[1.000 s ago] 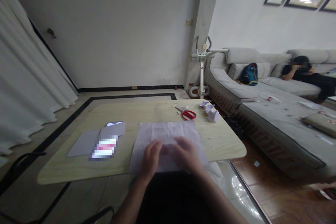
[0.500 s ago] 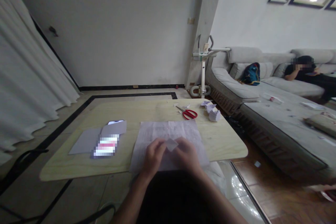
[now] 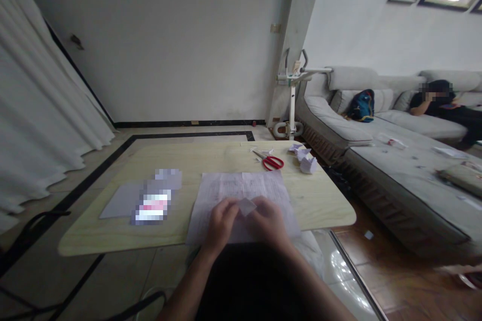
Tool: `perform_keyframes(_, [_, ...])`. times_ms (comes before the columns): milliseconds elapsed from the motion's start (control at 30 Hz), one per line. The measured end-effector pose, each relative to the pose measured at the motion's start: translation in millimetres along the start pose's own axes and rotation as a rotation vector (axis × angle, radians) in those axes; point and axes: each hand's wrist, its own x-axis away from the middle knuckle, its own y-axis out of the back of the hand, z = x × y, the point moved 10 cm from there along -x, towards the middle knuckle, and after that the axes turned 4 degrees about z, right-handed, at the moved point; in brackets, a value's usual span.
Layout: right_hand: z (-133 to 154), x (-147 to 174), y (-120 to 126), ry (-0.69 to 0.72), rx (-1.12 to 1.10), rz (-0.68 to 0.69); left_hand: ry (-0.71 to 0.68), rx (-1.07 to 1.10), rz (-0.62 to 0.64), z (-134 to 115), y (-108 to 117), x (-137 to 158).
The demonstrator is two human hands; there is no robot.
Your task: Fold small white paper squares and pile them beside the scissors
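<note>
the small paper (image 3: pixel 247 206) looks partway through folding: it is a flat diamond held above the big sheet (image 3: pixel 241 183) on the table (image 3: pixel 320 205), the fingers of the left hand (image 3: pixel 223 220) and right hand (image 3: pixel 269 218) pinching its opposite sides. folded papers (image 3: pixel 309 165) by the far right corner look done; the scissors (image 3: pixel 273 162) lie aside, and whether any creases remain i cannot tell.
</note>
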Motion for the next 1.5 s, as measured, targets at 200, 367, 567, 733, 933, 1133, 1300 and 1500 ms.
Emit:
perform_keyframes(200, [2,-1,-1,-0.02,0.007,0.008,0.012,0.022,-0.021,0,2,-1])
perform_keyframes(367, [5,-2,0,-0.031,0.02,0.005,0.028,0.029,-0.027,3,4,-2])
perform_keyframes(567, [5,-2,-1,-0.047,0.024,0.019,0.019,0.016,-0.034,1,5,-3])
perform_keyframes(733, [1,-3,0,-0.055,0.026,0.02,0.013,0.012,-0.025,-3,4,-3])
perform_keyframes(933, [1,-3,2,-0.056,0.042,0.006,0.015,0.01,-0.014,-2,4,-3])
perform_keyframes(1133, [2,-3,0,-0.04,0.06,0.025,0.021,-0.005,-0.021,0,4,-4])
perform_keyframes(1300, [3,-2,-7,0.012,0.11,0.085,0.001,-0.024,-0.016,-2,4,-2])
perform_keyframes(1500, [11,0,-10,0.075,0.149,0.11,-0.018,-0.042,-0.029,-5,6,-1])
